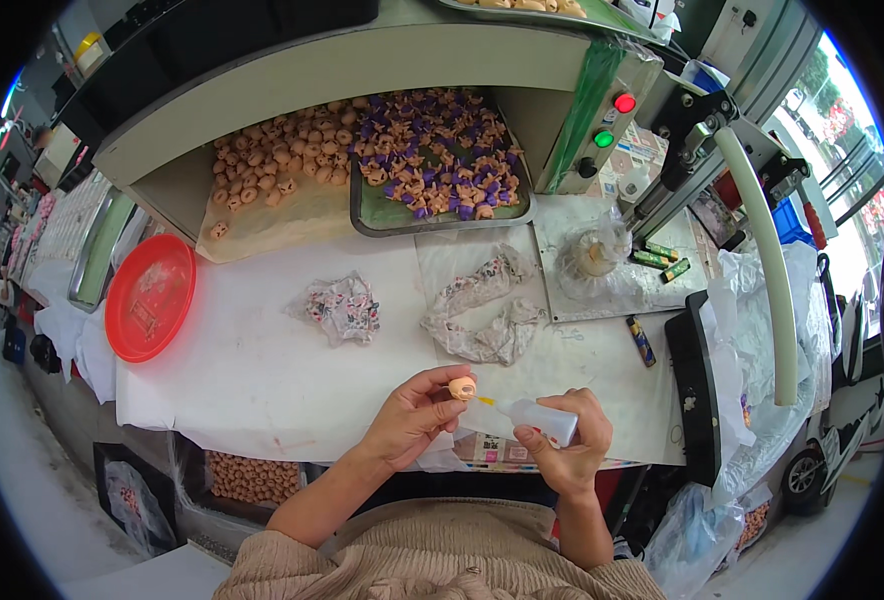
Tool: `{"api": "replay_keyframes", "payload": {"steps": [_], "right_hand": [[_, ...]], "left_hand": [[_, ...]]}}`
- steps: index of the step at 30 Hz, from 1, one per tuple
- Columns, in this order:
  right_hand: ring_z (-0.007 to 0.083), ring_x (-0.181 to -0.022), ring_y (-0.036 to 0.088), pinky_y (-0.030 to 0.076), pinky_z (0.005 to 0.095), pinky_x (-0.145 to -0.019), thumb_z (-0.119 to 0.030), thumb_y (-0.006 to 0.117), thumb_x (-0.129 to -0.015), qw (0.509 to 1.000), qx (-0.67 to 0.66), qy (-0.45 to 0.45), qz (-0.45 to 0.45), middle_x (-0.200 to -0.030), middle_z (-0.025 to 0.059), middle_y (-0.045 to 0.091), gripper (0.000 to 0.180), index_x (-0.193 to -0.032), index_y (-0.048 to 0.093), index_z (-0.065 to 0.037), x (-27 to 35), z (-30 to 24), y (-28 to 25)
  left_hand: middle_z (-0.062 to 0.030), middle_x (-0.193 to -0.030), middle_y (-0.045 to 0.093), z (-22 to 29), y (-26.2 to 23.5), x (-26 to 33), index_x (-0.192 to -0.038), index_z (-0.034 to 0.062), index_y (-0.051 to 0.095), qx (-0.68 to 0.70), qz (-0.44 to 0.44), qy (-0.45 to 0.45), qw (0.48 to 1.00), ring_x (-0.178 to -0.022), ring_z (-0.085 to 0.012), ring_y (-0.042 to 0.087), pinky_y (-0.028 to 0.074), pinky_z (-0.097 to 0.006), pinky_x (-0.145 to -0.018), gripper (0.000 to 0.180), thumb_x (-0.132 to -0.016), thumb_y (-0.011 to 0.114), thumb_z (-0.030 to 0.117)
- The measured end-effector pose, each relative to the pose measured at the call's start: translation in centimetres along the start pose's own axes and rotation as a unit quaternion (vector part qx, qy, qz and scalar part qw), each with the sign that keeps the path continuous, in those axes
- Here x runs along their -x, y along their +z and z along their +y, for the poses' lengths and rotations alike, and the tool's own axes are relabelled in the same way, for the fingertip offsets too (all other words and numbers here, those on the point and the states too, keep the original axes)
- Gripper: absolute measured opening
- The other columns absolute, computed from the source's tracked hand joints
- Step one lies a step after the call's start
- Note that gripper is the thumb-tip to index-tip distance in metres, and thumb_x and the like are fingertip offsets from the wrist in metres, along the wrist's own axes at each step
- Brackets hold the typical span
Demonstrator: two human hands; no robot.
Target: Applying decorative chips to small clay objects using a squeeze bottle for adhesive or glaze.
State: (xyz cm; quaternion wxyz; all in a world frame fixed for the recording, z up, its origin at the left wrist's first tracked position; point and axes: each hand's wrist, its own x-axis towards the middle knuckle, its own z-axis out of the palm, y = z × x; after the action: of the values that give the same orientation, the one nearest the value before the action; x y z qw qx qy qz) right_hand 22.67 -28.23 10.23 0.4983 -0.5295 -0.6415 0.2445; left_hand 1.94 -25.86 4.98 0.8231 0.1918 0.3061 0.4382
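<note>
The little head (463, 387) pinched in the left hand (410, 418) is too small to make out any detail, and the fingertips cover its near side. The right hand (568, 452) wraps most of the bottle (540, 420), so only the nozzle end shows; can't tell whether the tip touches the head. Far above the hands, the pieces in the tray (442, 215) are a jumble, no single shape readable. Below the left hand, a box of beads (254, 478) is half hidden under the table edge. The tray at the very top is cut off by the frame.
</note>
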Motion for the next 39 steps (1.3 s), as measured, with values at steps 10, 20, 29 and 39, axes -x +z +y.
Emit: {"api": "replay_keyframes", "payload": {"steps": [10, 20, 29, 39], "right_hand": [[0.0157, -0.063, 0.051, 0.039, 0.0284, -0.057, -0.023, 0.085, -0.066, 1.0, 0.008, 0.004, 0.004, -0.071, 0.0044, 0.06, 0.034, -0.083, 0.064, -0.002, -0.1, 0.2, -0.2], [0.0167, -0.062, 0.056, 0.043, 0.0278, -0.055, -0.012, 0.084, -0.066, 0.999, 0.003, -0.033, 0.024, -0.073, 0.0065, 0.06, 0.03, -0.086, 0.064, -0.001, -0.9, 0.8, -0.6], [0.0121, -0.077, 0.056, 0.047, 0.0252, -0.072, -0.007, 0.078, -0.072, 0.996, 0.013, 0.092, -0.016, -0.084, 0.0046, 0.058, 0.033, -0.096, 0.055, -0.001, -4.7, 5.3, 4.7], [0.0286, -0.088, 0.059, 0.047, 0.0344, -0.078, -0.007, 0.068, -0.08, 0.978, 0.165, -0.128, -0.026, -0.094, 0.0115, 0.066, 0.017, -0.096, 0.063, -0.002, -12.9, 5.9, 27.9]], "left_hand": [[-0.0019, -0.109, 0.06, 0.2, 0.0, 0.0, -0.127, 0.0071, 0.055, -0.001, -0.002, -0.011, 1.0, -0.077, -0.0064, 0.055, 0.049, -0.019, -0.064, 0.044, -0.086, 0.063, -0.004], [-0.0018, -0.11, 0.06, 0.4, 0.0, -0.1, -0.133, 0.0064, 0.049, 0.0, -0.001, -0.022, 1.0, -0.08, -0.0066, 0.056, 0.05, -0.02, -0.065, 0.045, -0.09, 0.06, 0.002], [-0.0067, -0.119, 0.06, 2.3, -2.8, 0.3, -0.137, 0.0086, 0.044, 0.084, -0.041, -0.033, 0.995, -0.098, -0.0132, 0.063, 0.056, -0.022, -0.076, 0.044, -0.094, 0.054, 0.008], [-0.0098, -0.124, 0.056, 15.3, -23.5, 0.5, -0.137, 0.01, 0.043, 0.146, -0.059, 0.0, 0.988, -0.102, -0.0166, 0.063, 0.058, -0.025, -0.08, 0.044, -0.095, 0.052, 0.007]]}}
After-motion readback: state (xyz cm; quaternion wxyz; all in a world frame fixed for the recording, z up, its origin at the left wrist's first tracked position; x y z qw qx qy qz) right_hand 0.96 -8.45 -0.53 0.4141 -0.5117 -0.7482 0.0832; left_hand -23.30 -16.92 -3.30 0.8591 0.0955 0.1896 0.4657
